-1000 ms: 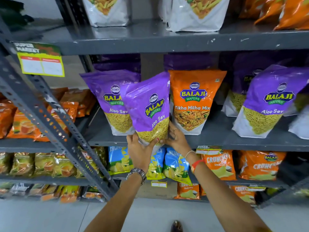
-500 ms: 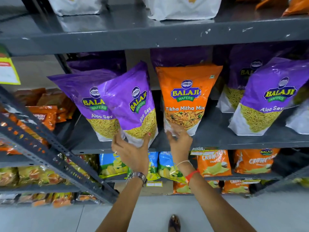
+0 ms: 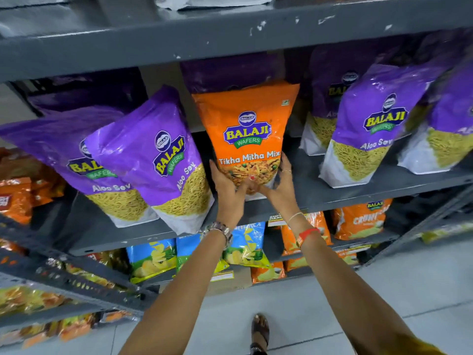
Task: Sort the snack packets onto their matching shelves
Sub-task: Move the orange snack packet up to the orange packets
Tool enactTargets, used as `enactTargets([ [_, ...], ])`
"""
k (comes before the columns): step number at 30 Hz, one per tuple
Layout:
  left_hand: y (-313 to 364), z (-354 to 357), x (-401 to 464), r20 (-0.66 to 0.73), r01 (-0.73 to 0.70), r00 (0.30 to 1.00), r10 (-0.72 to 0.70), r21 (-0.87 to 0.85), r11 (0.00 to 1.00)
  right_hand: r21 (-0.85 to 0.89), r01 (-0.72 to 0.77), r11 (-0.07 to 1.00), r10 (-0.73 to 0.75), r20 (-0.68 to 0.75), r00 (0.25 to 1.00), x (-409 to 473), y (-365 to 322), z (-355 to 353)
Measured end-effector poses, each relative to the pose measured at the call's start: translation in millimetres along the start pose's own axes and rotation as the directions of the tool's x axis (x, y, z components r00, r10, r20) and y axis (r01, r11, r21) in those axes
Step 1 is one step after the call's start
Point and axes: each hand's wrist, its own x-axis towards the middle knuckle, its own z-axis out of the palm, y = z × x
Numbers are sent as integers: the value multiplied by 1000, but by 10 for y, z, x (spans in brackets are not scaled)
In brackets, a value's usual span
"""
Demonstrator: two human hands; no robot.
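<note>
An orange Tikha Mitha Mix packet (image 3: 247,124) stands upright on the grey middle shelf (image 3: 358,190), among purple packets. My left hand (image 3: 226,187) grips its lower left corner and my right hand (image 3: 280,181) its lower right corner. Just left of it a purple Aloo Sev packet (image 3: 156,155) leans to the right on the shelf, free of my hands, overlapping another purple Aloo Sev packet (image 3: 64,152). More purple Aloo Sev packets (image 3: 371,129) stand to the right.
The shelf above (image 3: 230,34) hangs low over the packets. Below are blue chip packets (image 3: 153,262) and orange Crunchex packets (image 3: 361,221). A neighbouring rack with orange packets (image 3: 18,198) stands to the left behind a slanted steel upright (image 3: 64,275). My foot (image 3: 259,331) is on the tiled floor.
My left hand let go of the purple Aloo Sev packet, which now leans on the shelf, and moved right. Both hands now hold the orange packet's base. The view shifted closer.
</note>
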Motion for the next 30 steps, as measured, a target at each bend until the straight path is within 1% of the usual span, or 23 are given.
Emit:
enactTargets([
  [2,-35,-16,62,36,32,999,-31,-31,999,-48,-9,999,11,28,1000,47,-5,-23],
  [5,-132,-62,68,33,16,999,-18,72,997,-77,-38,996,38,-3,999,29,-30,-11],
  [8,-124,-86,24,29,21,999,-25,117,993,-72,-40,997,37,-42,998,-74,-66,-9],
  [16,108,-214,-499,60,-58,997,57,10,998,-103,79,992,-93,-133,987,-630,-229,-174],
  [21,341,-430,-793,-19,-148,989,148,-39,988,-91,161,983,-173,-142,975,-932,-564,-222],
  [24,614,-649,-897,-73,-189,980,183,-83,979,-100,223,970,-235,-137,962,-1039,-933,-189],
  [25,741,-767,-935,-104,-222,972,212,-92,971,-88,264,960,-274,-127,953,-1085,-1105,-161],
  [27,888,-890,-923,-123,-252,963,240,-100,962,-81,305,949,-312,-91,946,-1119,-1344,-110],
  [30,1142,-1135,-932,-185,-298,943,277,-95,950,-67,389,919,-393,-88,915,-1183,-1710,-14],
])
